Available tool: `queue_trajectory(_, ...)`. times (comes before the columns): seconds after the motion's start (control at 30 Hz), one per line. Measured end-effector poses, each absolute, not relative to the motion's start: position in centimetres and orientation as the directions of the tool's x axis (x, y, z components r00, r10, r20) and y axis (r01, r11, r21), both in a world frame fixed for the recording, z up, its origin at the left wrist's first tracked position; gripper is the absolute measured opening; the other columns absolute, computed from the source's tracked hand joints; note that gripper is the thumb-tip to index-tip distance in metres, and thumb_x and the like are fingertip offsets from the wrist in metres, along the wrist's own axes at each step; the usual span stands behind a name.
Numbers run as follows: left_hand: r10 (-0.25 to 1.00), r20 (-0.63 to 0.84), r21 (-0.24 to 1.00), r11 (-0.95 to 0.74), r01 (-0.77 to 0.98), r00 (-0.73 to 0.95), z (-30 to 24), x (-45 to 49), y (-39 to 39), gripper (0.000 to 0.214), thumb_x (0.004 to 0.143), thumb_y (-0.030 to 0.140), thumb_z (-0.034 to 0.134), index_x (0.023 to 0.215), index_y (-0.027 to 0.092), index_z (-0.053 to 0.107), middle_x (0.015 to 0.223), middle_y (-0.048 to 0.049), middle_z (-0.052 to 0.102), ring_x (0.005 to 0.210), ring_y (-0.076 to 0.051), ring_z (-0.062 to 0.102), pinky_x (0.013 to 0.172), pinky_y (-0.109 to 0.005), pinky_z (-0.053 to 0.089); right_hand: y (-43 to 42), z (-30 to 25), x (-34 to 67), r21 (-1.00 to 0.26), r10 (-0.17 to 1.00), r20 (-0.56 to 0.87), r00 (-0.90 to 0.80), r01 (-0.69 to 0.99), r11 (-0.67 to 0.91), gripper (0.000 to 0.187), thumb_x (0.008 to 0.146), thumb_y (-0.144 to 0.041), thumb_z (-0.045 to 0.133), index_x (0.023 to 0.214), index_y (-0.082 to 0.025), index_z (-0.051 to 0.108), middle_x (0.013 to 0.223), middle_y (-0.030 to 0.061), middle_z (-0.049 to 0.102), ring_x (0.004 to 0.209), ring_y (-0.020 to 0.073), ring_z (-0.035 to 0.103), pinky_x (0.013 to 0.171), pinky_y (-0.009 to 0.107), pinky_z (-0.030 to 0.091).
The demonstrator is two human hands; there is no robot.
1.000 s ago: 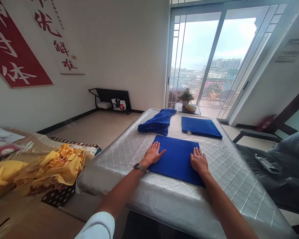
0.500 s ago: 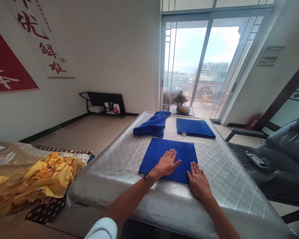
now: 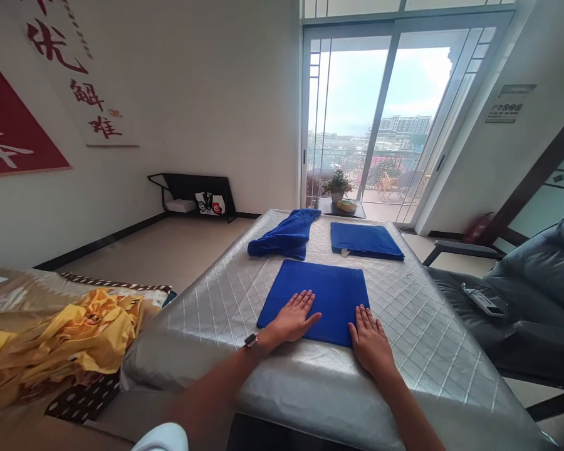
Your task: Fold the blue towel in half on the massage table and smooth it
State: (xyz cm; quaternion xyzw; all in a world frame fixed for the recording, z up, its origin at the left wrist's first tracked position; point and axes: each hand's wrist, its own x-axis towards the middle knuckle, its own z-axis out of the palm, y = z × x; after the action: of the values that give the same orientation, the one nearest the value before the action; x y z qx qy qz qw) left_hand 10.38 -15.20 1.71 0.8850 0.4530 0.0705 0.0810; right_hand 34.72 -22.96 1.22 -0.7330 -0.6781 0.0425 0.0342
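A blue cloth (image 3: 331,291), folded into a flat rectangle, lies on the silver quilted cover (image 3: 216,307) of a bed-like surface in front of me. My left hand (image 3: 292,318) rests flat on its near left part, fingers stretched out, a watch on the wrist. At the cloth's near right corner lies my right hand (image 3: 369,338), palm down with fingers extended over the edge. Farther off, a second folded blue cloth (image 3: 366,240) with a small white tag sits at the right. A crumpled blue cloth (image 3: 284,235) lies loosely at the far left.
Yellow clothes (image 3: 98,332) are heaped on a surface to my left. A dark armchair (image 3: 540,300) with a remote-like device (image 3: 484,302) on it stands at the right. Behind the bed, a small table holds a potted plant (image 3: 337,183) before the glass sliding door (image 3: 352,94).
My left hand has slid left and toward me across the folded cloth. My right hand stays at the near right corner. The view has shifted slightly.
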Motion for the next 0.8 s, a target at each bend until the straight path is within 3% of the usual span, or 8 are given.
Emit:
queue_trajectory(0.23,0.911,0.039,0.164,-0.411,0.897,0.41,0.6,3.1,-17.1,0.079,0.1,0.069,0.016,0.162,0.019,0.018,0.167,-0.0057,0.013,0.155,-0.022,0.01,0.127,-0.04,0.011,-22.8,0.7,34.9,-0.071,0.998,0.002,0.07,0.995,-0.069,0.067,0.102,-0.043,0.017,0.16,-0.01,0.022,0.167,0.007,0.016,0.155,0.0213,0.013,0.126,0.044,0.012)
queue_trajectory(0.47,0.928,0.04,0.187,-0.37,0.91,0.369,1.7,5.9,-17.3,0.084,0.1,0.069,0.012,0.161,0.012,0.021,0.167,-0.0099,0.015,0.155,-0.025,0.013,0.127,-0.043,0.014,-22.8,0.9,34.9,-0.062,0.998,-0.013,0.067,0.996,-0.067,0.067,0.102,-0.042,0.018,0.16,-0.008,0.021,0.168,0.0075,0.016,0.155,0.0217,0.011,0.126,0.043,0.011)
queue_trajectory(0.7,0.716,0.157,0.227,-0.696,0.681,0.68,2.5,16.6,-18.1,0.078,0.102,0.065,0.01,0.161,0.014,0.023,0.167,-0.0088,0.018,0.155,-0.02,0.013,0.127,-0.038,0.014,-22.8,0.9,35.2,-0.036,0.999,-0.016,0.05,0.998,-0.05,0.066,0.102,-0.039,0.018,0.16,-0.008,0.023,0.167,0.0078,0.016,0.155,0.0219,0.012,0.125,0.043,0.013)
queue_trajectory(0.8,0.677,0.144,0.228,-0.732,0.642,0.721,2.2,18.9,-18.7,0.078,0.103,0.063,0.01,0.16,0.012,0.023,0.166,-0.0102,0.02,0.155,-0.02,0.013,0.127,-0.039,0.012,-22.8,1.0,35.2,-0.019,0.999,-0.021,0.041,0.999,-0.042,0.065,0.102,-0.039,0.019,0.16,-0.009,0.025,0.167,0.0078,0.017,0.155,0.022,0.013,0.125,0.043,0.013)
